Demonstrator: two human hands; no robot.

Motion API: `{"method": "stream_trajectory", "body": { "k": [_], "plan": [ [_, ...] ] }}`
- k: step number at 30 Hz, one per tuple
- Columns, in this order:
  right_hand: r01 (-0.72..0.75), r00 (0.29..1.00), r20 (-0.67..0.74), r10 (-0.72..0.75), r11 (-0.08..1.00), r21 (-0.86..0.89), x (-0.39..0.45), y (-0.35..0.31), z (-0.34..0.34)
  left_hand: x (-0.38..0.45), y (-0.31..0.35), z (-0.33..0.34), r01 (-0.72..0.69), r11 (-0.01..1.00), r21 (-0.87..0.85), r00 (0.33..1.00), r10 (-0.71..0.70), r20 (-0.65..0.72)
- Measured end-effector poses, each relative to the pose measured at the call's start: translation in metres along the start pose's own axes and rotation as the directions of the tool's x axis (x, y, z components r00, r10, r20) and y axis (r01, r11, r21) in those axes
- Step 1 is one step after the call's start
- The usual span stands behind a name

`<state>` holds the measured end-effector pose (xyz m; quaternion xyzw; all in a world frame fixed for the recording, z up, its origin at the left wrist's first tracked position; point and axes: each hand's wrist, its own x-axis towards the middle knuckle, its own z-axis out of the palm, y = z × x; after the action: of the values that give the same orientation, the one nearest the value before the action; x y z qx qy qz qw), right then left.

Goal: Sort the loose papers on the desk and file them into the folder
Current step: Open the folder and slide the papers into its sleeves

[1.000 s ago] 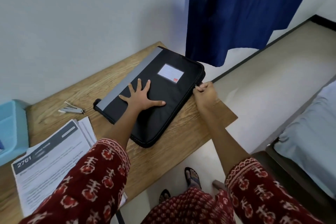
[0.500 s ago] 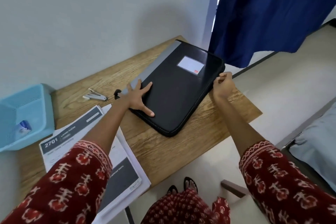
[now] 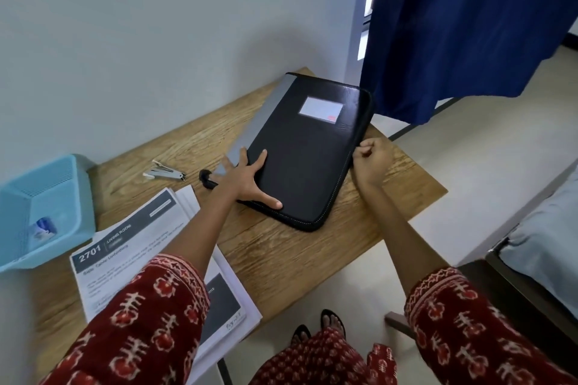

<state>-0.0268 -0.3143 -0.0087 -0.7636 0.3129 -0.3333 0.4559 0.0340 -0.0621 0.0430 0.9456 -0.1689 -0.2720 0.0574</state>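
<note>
Folder (image 3: pixel 308 150) closed flat on tabletop (image 3: pixel 312 250), long axis running away from both hands. Left hand (image 3: pixel 247 178) spread, pressing near corner; right hand (image 3: pixel 370 162) curled at right edge (presumably pinching zipper pull, too small to confirm). Papers (image 3: pixel 131 247) beside left forearm.

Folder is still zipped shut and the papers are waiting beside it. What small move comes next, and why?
Probably draw the zipper along the folder edge: the right hand is curled at that edge, seemingly on the pull, the left hand presses the cover flat, and the papers lie unfiled.

The top paper (image 3: pixel 131 247) reads "2701" and "LIVING ROOM".
</note>
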Motion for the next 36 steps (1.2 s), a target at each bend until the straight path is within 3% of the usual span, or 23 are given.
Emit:
{"method": "stream_trajectory", "body": {
  "k": [10, 14, 17, 19, 24, 33, 36],
  "plan": [
    [0.033, 0.998, 0.053, -0.037, 0.997, 0.075, -0.116, 0.002, -0.021, -0.015, 0.006, 0.001, 0.039, 0.999, 0.012, 0.999, -0.038, -0.037],
    [0.090, 0.992, 0.089, -0.094, 0.995, 0.048, -0.110, 0.006, -0.039, -0.025, 0.011, 0.010, 0.044, 0.998, 0.042, 0.998, -0.042, -0.040],
    [0.117, 0.991, 0.070, -0.117, 0.993, 0.004, -0.084, 0.012, -0.058, -0.036, 0.020, 0.018, -0.038, 0.984, 0.177, 0.999, 0.041, -0.014],
    [0.092, 0.994, 0.054, -0.091, 0.996, -0.007, -0.072, 0.016, -0.065, -0.043, 0.022, 0.025, -0.097, 0.950, 0.297, 0.991, 0.121, -0.063],
    [0.047, 0.998, 0.033, -0.048, 0.998, 0.039, -0.086, 0.018, -0.068, -0.045, 0.019, 0.021, -0.195, 0.905, 0.377, 0.952, 0.267, -0.148],
    [-0.067, 0.994, -0.069, 0.081, 0.980, 0.187, -0.172, 0.001, -0.066, -0.051, 0.041, 0.024, -0.162, 0.883, 0.441, 0.941, 0.272, -0.199],
    [-0.115, 0.986, -0.097, 0.139, 0.968, 0.222, -0.161, -0.003, -0.062, -0.054, 0.047, 0.019, -0.194, 0.936, 0.295, 0.944, 0.260, -0.205]
  ]
}}
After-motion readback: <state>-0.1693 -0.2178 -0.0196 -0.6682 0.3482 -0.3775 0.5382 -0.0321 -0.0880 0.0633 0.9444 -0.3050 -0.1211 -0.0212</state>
